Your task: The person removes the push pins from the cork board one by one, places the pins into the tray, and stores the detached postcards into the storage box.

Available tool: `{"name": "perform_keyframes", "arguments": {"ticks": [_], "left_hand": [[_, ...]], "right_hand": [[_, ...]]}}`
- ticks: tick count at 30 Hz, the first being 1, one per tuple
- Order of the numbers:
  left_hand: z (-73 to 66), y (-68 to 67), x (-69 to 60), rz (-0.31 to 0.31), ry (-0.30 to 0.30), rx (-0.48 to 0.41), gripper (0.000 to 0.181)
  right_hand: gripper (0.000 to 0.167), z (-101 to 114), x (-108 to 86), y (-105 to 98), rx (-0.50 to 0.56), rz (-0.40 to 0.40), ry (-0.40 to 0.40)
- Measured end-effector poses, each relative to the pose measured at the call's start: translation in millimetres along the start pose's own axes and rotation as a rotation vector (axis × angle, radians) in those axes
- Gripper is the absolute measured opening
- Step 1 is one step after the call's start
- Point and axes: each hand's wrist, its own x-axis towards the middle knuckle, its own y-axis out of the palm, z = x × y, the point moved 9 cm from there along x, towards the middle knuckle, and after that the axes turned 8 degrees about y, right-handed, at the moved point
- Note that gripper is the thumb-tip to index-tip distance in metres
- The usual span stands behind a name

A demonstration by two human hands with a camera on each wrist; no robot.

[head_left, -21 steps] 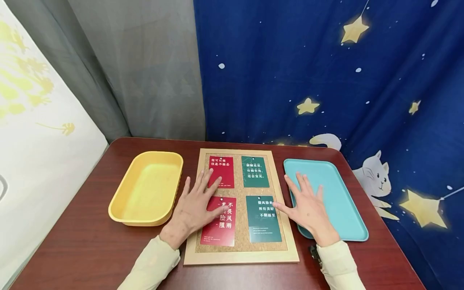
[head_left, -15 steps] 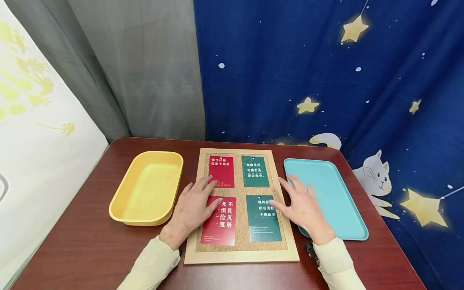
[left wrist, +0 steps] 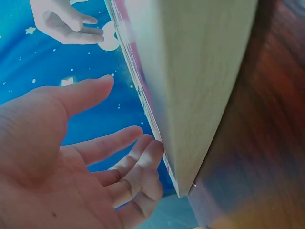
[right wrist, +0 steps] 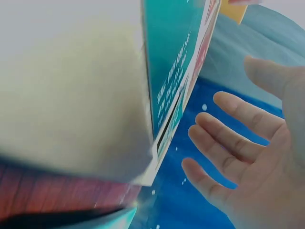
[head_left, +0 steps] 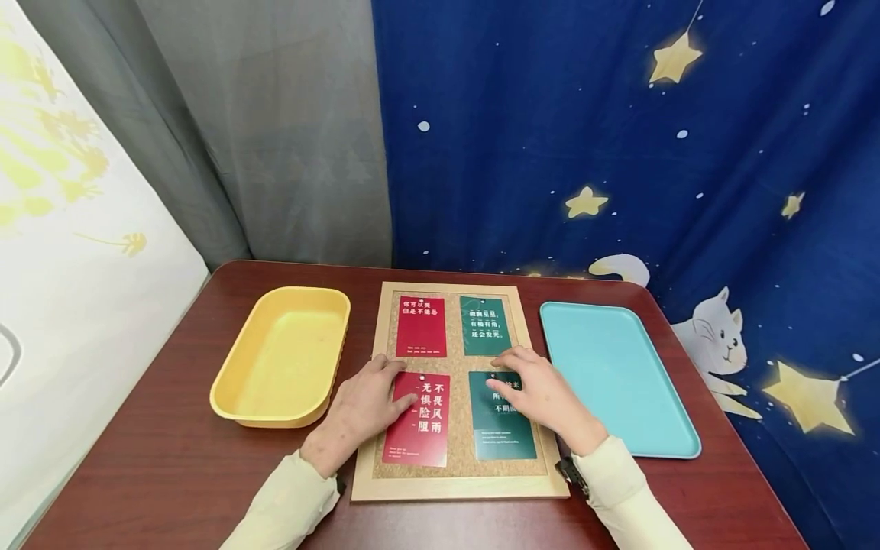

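Note:
A wood-framed cork board (head_left: 459, 428) lies on the table with two red cards and two green cards, each with a small pin at its top. My left hand (head_left: 360, 401) hovers by the board's left edge beside the lower red card (head_left: 419, 439), its fingers loosely bent and holding nothing. Over the lower green card (head_left: 505, 444) is my right hand (head_left: 550, 391), thumb and fingers apart near the card's pin. The right wrist view shows this hand (right wrist: 252, 148) spread above the board, clear of it. The upper red card (head_left: 421, 336) and upper green card (head_left: 485, 344) are uncovered.
To the left stands a deep yellow bin (head_left: 282, 359). A shallow blue tray (head_left: 619, 374) lies at the right, close to the board. Grey and blue curtains (head_left: 481, 137) hang behind the dark red-brown table (head_left: 172, 458).
My right hand has moved left from the blue tray's edge over the lower green card, and its fingers have drawn in. My left hand's spread fingers have relaxed and pulled back toward the board's left edge.

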Motion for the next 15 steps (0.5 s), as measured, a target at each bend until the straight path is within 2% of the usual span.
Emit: {"name": "perform_keyframes", "arguments": {"ticks": [6, 15], "left_hand": [[0.4, 7.7, -3.6, 0.052, -0.013, -0.018, 0.067], [0.6, 15.3, -4.4, 0.102, -0.033, -0.057, 0.084]], "right_hand": [[0.033, 8, 6.1, 12, 0.027, 0.078, 0.01], [0.03, 15, 13.0, 20, 0.038, 0.129, 0.009]]}}
